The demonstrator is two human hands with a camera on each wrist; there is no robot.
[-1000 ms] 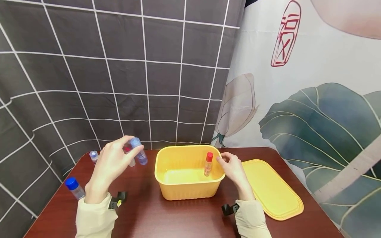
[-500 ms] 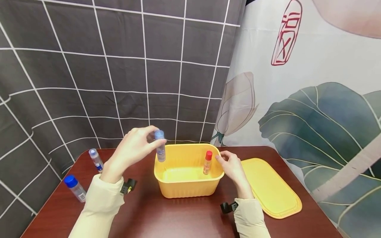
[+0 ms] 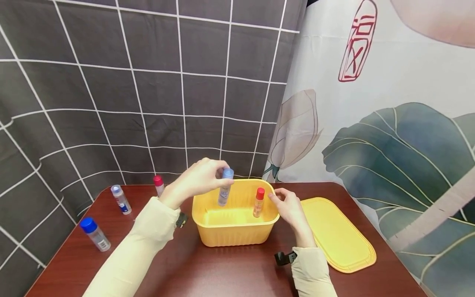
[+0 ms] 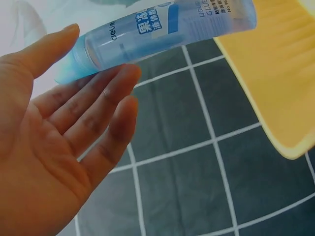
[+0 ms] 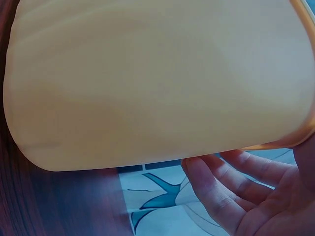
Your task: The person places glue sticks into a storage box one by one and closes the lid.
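My left hand (image 3: 198,179) pinches a clear liquid glue bottle (image 3: 224,196) by its pale blue cap, between thumb and fingers. The bottle hangs almost upright over the yellow plastic bin (image 3: 235,236); in the left wrist view its printed label (image 4: 152,24) shows. Inside the bin, near its right end, a small red-capped bottle (image 3: 258,205) stands upright. My right hand (image 3: 291,208) holds the bin's right end at the rim. From the right wrist view, its fingers (image 5: 211,189) lie along the outside of the wall, with the thumb up at the rim.
Left on the dark red table (image 3: 222,272) stand a blue-capped bottle (image 3: 97,235), a pale-capped bottle (image 3: 121,201) and a red-capped bottle (image 3: 158,185). A yellow lid (image 3: 337,235) lies flat to the right. A grey checked cloth (image 3: 148,90) hangs behind.
My left hand has carried the glue bottle rightward from the table's left side to over the bin, uncovering the red-capped bottle at the back. My right hand stays at the bin's rim.
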